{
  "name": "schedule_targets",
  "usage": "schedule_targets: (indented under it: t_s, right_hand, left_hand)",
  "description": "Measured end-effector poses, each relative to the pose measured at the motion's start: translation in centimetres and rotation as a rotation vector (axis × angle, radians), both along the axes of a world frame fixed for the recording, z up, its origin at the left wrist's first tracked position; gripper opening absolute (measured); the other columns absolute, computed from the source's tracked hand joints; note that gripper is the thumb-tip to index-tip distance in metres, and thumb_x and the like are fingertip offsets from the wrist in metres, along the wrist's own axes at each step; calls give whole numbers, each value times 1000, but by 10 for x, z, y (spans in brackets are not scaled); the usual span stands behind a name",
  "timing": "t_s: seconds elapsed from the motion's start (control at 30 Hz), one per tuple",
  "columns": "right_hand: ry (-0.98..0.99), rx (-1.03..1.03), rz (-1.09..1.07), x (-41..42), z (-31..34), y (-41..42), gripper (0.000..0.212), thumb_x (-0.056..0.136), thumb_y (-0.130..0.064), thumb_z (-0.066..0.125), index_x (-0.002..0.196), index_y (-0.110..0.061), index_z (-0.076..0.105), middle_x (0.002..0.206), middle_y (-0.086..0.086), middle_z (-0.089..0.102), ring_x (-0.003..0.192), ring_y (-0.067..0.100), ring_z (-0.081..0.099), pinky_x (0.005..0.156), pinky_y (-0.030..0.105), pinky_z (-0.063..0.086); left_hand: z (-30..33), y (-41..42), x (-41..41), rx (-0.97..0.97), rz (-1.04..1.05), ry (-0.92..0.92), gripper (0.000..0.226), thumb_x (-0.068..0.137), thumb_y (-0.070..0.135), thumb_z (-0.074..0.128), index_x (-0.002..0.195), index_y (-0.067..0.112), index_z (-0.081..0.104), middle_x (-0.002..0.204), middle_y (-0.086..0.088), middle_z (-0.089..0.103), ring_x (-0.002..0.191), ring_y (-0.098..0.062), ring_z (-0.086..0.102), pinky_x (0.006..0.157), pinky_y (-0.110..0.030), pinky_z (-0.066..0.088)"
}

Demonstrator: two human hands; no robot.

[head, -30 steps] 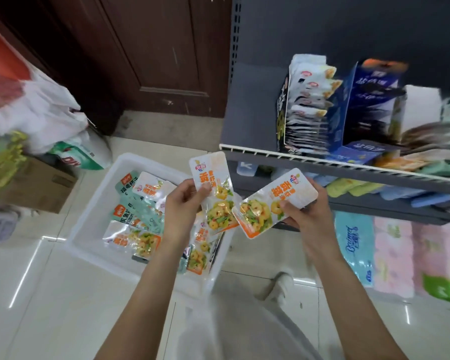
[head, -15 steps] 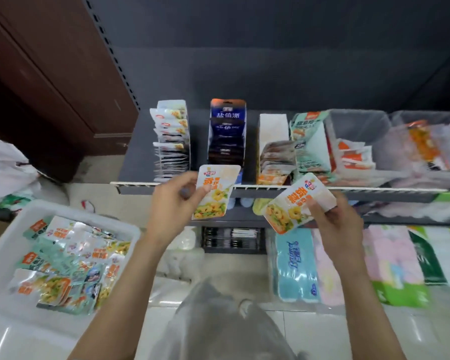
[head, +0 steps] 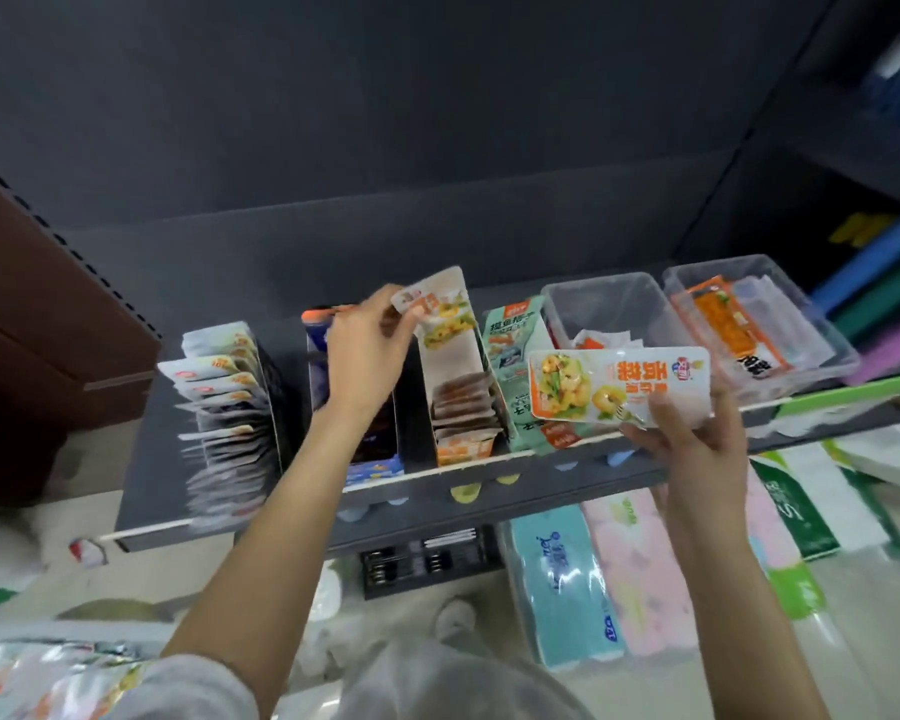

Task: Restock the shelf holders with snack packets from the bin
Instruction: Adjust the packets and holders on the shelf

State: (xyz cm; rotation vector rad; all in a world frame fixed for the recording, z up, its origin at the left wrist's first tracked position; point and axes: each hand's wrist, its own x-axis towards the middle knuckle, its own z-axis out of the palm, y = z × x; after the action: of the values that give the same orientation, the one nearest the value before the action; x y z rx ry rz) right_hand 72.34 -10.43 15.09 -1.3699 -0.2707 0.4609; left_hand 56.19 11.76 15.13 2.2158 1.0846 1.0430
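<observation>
My left hand [head: 367, 350] pinches a white and orange snack packet [head: 440, 317] and holds it at the back of a white cardboard shelf holder [head: 450, 402], above the row of packets standing in it. My right hand [head: 689, 439] grips a second packet [head: 619, 384] of the same kind, held flat over the shelf's front edge [head: 463, 467]. Only a corner of the bin's packets [head: 48, 678] shows at the bottom left.
On the dark shelf stand a full holder of silver packets [head: 224, 407], a blue holder [head: 372, 459], a green holder [head: 515, 356] and two clear plastic tubs [head: 614, 309], [head: 759, 319]. Tissue packs [head: 562, 574] lie on the floor below.
My left hand moved forward and up from the shelf edge to the white holder with its packet. My right hand rose and turned its packet flat. The view swung away from the bin.
</observation>
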Motion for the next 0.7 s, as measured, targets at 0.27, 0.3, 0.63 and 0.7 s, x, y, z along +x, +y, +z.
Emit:
schedule_targets:
  t_s: [0.27,0.3,0.63,0.7]
  right_hand:
    - [-55,3,18,16,3,29,31,93,-3,55,96,-34,54,108,7,64,92,20,68,65,24,57]
    - [-52,5,23,17,2,32,29,93,-3,55,97,-32,54,105,5,64,90,17,68,66,25,58]
    - [58,34,59,18,-10,64,20,96,-5,48,116,-11,48,106,3,65,96,19,67,67,22,57]
    - [-37,4,136,19,-5,74,18,97,-6,46,113,-15,49,108,0,66,98,16,67,66,20,56]
  left_hand:
    - [-22,31,14,-48,5,101,18,94,20,56,105,7,63,88,-10,72,78,-26,68,68,-44,55]
    - [-20,32,10,-44,12,89,17,94,20,56,103,8,63,88,-9,72,79,-24,69,68,-43,55]
    - [-48,12,14,-35,-225,458,22,94,24,54,113,16,65,86,-8,72,80,-26,67,72,-38,54]
    - [-51,8,12,-81,-305,540,24,97,26,48,110,16,67,99,-5,70,93,-24,62,78,-36,50]
